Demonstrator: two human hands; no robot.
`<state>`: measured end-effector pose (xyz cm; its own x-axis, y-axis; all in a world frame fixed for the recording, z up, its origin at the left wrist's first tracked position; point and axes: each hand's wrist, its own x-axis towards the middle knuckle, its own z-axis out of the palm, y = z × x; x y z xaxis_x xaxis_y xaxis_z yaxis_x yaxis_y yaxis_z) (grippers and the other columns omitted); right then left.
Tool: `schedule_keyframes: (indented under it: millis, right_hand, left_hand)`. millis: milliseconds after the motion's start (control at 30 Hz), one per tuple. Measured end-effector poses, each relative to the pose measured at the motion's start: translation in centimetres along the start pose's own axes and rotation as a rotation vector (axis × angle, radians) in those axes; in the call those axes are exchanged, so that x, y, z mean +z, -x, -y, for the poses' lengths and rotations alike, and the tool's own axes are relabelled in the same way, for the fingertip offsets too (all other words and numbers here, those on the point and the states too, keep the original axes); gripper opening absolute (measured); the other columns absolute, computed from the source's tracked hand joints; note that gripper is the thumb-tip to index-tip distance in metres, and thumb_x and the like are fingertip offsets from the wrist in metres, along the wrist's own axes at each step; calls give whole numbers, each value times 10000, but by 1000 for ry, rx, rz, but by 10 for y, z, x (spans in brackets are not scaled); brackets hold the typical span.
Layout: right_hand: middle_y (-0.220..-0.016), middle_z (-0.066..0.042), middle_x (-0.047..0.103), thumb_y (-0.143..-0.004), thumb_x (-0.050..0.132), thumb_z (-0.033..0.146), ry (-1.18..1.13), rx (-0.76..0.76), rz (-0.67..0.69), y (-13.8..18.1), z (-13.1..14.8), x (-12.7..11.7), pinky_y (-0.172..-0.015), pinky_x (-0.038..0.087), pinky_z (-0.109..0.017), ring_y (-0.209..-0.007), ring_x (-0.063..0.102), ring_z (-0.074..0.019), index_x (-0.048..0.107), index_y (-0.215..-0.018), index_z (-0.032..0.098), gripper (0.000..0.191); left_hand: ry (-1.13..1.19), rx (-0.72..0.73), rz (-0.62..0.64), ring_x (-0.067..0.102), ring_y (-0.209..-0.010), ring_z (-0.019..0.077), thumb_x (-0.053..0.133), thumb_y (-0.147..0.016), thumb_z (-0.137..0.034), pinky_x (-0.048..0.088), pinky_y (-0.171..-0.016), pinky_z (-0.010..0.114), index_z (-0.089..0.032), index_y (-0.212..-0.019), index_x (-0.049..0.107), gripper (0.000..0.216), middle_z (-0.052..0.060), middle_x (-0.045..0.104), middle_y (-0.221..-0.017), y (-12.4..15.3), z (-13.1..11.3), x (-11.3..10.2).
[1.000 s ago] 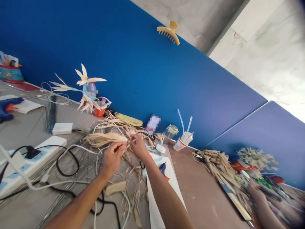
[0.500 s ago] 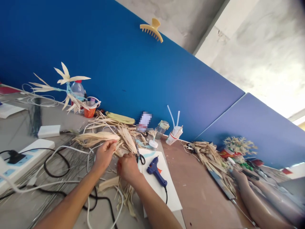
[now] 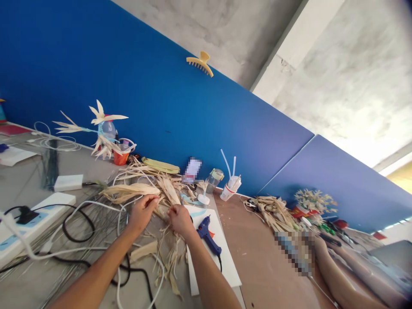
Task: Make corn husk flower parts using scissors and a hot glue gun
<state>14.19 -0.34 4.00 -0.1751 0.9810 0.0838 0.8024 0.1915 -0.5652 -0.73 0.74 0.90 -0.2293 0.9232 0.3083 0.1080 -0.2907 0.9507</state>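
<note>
My left hand (image 3: 143, 213) is closed in a pinch just below the tip of a pale dried corn husk (image 3: 128, 191); whatever sits between its fingertips is too small to make out. A short gap away, my right hand (image 3: 180, 219) has its fingers curled together beside another corn husk (image 3: 169, 189), and their contents are hidden. Right of that hand, a blue glue gun (image 3: 209, 236) lies on a white board (image 3: 227, 268). The scissors are mostly covered by my right hand. Loose husk strips (image 3: 172, 253) lie below both hands.
A white power strip (image 3: 48, 219) and tangled cables lie at the left. Behind are a husk flower (image 3: 104, 116), a red cup (image 3: 120, 158), a phone (image 3: 192, 169), a jar (image 3: 214, 180) and a cup with straws (image 3: 230, 189). Another person's arms (image 3: 341, 270) rest at the right.
My right hand has shifted slightly right and now covers most of the scissors. My left hand stays pinched near the husk tip. The camera view has tilted up a little.
</note>
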Motion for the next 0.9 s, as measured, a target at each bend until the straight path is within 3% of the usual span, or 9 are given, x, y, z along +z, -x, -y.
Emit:
schedule_keyframes:
  millis: [133,300,367,467,533,600,767,900]
  right_hand:
    - [-669,-14,638,-800,506,165,-91,25,-29,6,-10,-3,-588,394,-223,-635,562,-137,660,-715,165,176]
    - [-678,-11,631,-794,473,161,-227,33,-88,9,-16,6,-607,415,-240,-644,566,-150,659,-736,174,196]
    - [-733,-32,649,-791,454,158,-300,46,-160,7,-21,9,-642,433,-261,-691,584,-168,667,-789,169,213]
    - [-802,-53,657,-784,405,127,-347,31,-308,6,-31,13,-703,454,-287,-755,597,-180,665,-894,162,284]
    - [-755,-41,647,-766,367,86,-355,10,-378,7,-37,13,-724,458,-294,-736,595,-174,662,-911,167,338]
    - [-725,-38,641,-769,371,87,-327,-5,-427,10,-39,12,-749,459,-316,-734,594,-182,660,-929,170,341]
    - [-1102,-139,611,-809,523,270,-189,-77,-565,17,-35,1,-932,398,-430,-1056,535,-262,586,-1136,153,354]
    - [-1125,-160,578,-820,512,275,-178,-70,-569,19,-33,-4,-942,392,-449,-1082,510,-271,560,-1149,143,357]
  left_hand:
    - [-81,23,26,576,-614,178,546,-737,-395,454,-595,280,-165,-812,669,272,27,668,-697,-2,4,-1]
    - [-221,46,112,621,-729,213,503,-757,-362,471,-703,321,-188,-796,675,248,49,707,-789,-2,4,-3]
    - [-295,59,208,629,-784,221,472,-779,-337,462,-745,331,-196,-782,674,247,57,715,-829,-1,3,-5]
    - [-457,90,447,627,-804,217,447,-806,-283,440,-760,332,-214,-787,680,243,51,715,-839,3,0,-6]
    - [-615,147,603,621,-842,226,504,-767,-229,404,-811,354,-231,-794,687,185,39,709,-854,7,-5,-7]
    - [-737,185,684,606,-904,242,542,-732,-189,361,-858,380,-233,-774,684,155,44,696,-886,11,-9,-8]
    - [-881,160,790,590,-916,246,530,-736,-145,308,-872,401,-213,-741,646,134,46,674,-861,15,-12,-7]
    - [-913,222,814,576,-883,243,471,-754,-99,296,-865,405,-201,-730,628,189,65,661,-842,18,-11,-6]
